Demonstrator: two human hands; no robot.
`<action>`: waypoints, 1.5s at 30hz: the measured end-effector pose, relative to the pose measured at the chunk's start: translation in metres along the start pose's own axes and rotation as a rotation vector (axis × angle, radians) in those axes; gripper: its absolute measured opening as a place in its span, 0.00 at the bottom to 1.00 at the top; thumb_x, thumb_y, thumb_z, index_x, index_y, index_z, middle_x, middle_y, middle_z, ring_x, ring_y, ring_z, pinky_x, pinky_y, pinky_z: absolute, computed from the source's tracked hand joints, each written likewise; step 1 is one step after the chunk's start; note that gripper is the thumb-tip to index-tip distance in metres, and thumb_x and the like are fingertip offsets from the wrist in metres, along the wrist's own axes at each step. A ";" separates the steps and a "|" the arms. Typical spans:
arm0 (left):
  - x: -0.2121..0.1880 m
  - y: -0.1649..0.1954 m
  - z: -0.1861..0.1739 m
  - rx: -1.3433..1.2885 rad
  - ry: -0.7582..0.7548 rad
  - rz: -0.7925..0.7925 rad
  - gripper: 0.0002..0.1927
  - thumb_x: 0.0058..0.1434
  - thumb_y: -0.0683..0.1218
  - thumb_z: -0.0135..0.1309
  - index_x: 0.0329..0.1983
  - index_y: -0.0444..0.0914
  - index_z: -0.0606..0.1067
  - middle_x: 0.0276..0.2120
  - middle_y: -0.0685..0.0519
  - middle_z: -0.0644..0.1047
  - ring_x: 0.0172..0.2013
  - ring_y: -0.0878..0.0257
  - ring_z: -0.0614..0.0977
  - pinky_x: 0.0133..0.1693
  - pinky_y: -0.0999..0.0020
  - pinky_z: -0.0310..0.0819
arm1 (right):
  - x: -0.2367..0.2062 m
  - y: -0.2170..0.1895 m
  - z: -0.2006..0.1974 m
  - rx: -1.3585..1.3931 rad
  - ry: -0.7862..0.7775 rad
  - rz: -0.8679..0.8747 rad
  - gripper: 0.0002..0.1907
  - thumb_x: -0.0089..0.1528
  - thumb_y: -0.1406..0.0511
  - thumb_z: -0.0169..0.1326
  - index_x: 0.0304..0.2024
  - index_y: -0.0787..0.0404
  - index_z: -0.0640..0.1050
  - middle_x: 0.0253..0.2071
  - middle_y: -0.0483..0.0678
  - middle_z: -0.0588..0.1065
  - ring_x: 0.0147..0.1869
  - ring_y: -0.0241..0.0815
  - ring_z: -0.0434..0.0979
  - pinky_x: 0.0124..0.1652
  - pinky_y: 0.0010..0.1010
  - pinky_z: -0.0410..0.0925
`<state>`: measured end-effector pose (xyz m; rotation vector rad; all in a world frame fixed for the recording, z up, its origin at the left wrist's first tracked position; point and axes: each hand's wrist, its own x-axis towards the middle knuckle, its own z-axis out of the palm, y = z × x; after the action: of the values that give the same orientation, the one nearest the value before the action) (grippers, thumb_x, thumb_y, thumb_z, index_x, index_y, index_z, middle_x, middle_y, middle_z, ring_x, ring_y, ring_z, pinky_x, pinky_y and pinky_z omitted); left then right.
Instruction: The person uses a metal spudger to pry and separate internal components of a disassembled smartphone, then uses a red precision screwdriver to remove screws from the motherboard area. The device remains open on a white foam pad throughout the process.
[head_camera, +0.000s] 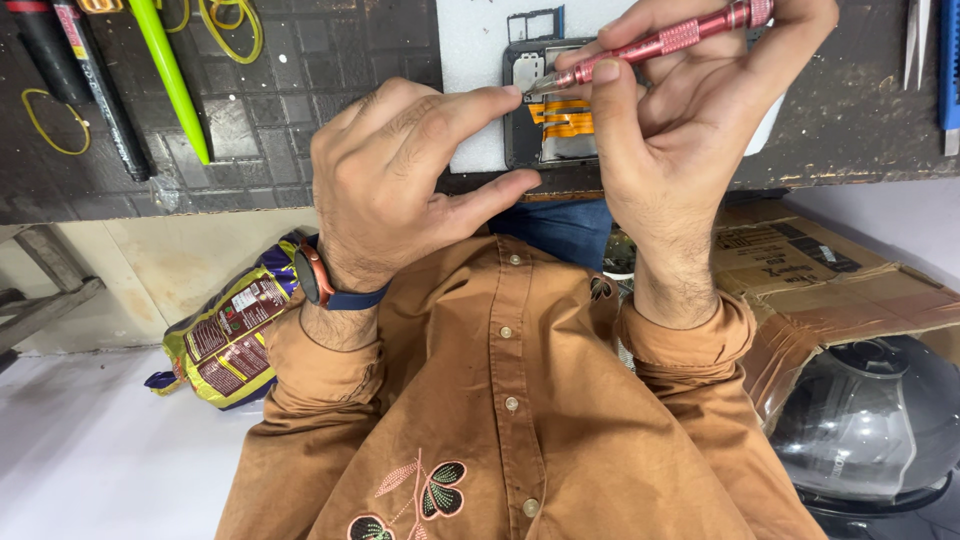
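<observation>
An opened phone (562, 135) with its back off, showing orange parts inside, lies on a white pad (475, 60) on the dark workbench (280, 90). My left hand (400, 175), with a watch on its wrist, steadies the phone's left edge with index finger and thumb. My right hand (680, 110) grips a slim pink-red precision screwdriver (665, 42). Its tip rests on the phone's upper left corner, next to my left index fingertip. My right hand hides the phone's right side.
A green pen-like tool (172, 78), black tools (100, 95) and yellow rubber bands (45, 120) lie at the bench's left. Tweezers (918, 40) lie at the right. Below the bench are a snack packet (235, 335), a cardboard box (830, 280) and a dark glossy helmet (880, 420).
</observation>
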<state>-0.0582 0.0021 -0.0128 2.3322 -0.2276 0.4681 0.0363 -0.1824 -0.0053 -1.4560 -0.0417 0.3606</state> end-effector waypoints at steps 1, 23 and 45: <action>0.000 0.000 0.000 0.006 0.002 0.001 0.25 0.62 0.52 0.75 0.55 0.39 0.77 0.41 0.57 0.80 0.38 0.61 0.80 0.38 0.67 0.73 | 0.000 0.000 0.000 0.004 0.002 -0.001 0.44 0.65 0.80 0.52 0.64 0.63 0.34 0.42 0.58 0.76 0.42 0.45 0.84 0.49 0.32 0.84; 0.001 0.000 0.000 -0.003 0.008 0.005 0.25 0.60 0.50 0.74 0.55 0.39 0.77 0.43 0.56 0.80 0.40 0.60 0.80 0.40 0.66 0.74 | -0.021 0.020 -0.014 -0.428 -0.224 -0.530 0.40 0.74 0.86 0.50 0.70 0.46 0.46 0.49 0.60 0.69 0.45 0.49 0.77 0.54 0.35 0.78; -0.004 -0.001 0.003 -0.021 0.050 0.015 0.26 0.61 0.46 0.74 0.57 0.37 0.75 0.48 0.55 0.80 0.41 0.59 0.80 0.41 0.68 0.77 | -0.024 -0.074 0.007 -1.165 -0.561 -0.739 0.12 0.71 0.75 0.54 0.55 0.63 0.70 0.49 0.51 0.68 0.53 0.48 0.72 0.52 0.33 0.70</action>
<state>-0.0603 0.0006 -0.0170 2.2963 -0.2252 0.5287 0.0279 -0.1874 0.0724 -2.2638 -1.3980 0.0914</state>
